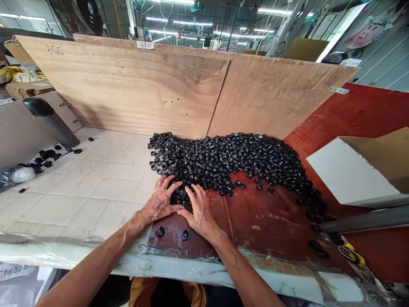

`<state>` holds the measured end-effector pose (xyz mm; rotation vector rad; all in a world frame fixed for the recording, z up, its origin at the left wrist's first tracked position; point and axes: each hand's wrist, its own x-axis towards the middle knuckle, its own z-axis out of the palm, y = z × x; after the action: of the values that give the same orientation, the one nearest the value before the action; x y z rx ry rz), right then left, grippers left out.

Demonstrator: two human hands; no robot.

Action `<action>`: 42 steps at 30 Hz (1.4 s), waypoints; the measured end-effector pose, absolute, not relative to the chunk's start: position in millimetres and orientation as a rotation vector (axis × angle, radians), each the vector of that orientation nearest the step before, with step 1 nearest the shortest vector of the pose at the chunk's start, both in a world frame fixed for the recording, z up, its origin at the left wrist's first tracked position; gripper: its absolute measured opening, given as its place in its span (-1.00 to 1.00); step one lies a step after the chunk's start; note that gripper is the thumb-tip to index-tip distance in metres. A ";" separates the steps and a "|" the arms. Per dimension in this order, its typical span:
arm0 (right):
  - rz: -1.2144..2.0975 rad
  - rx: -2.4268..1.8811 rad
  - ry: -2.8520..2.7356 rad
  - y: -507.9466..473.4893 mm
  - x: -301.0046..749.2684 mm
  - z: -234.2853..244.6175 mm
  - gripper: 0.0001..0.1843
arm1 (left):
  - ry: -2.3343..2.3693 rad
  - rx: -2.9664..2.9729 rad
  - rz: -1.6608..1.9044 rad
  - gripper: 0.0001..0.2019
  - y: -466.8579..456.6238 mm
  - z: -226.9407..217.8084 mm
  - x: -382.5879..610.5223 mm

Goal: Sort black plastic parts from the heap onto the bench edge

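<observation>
A big heap of small black plastic caps (223,160) lies across the middle of the table, against the plywood back wall. My left hand (161,200) and my right hand (200,211) rest palm down side by side at the heap's near edge, fingers spread and cupped around a small cluster of caps (180,197) between them. Neither hand grips anything. Two loose caps (185,234) lie on the red board just in front of my wrists.
Plywood sheets (134,91) wall the back of the table. A dark cylinder (51,121) leans at the left beside scattered caps (44,157). A cardboard box flap (361,170) and a metal bar (367,221) sit at the right. The tabletop is pale tile (79,187) and red board (265,217).
</observation>
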<state>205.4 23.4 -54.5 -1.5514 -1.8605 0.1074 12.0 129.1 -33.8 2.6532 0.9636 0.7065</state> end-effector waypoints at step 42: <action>0.259 -1.201 -1.985 10.2 198.8 -10.9 -0.74 | 1.032 2.487 0.852 -0.90 41.9 -22.2 -4.1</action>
<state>198.8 10.2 -10.9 -1.2007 -1.9847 0.2591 -4.1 41.9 -22.2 2.4874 1.0319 0.8524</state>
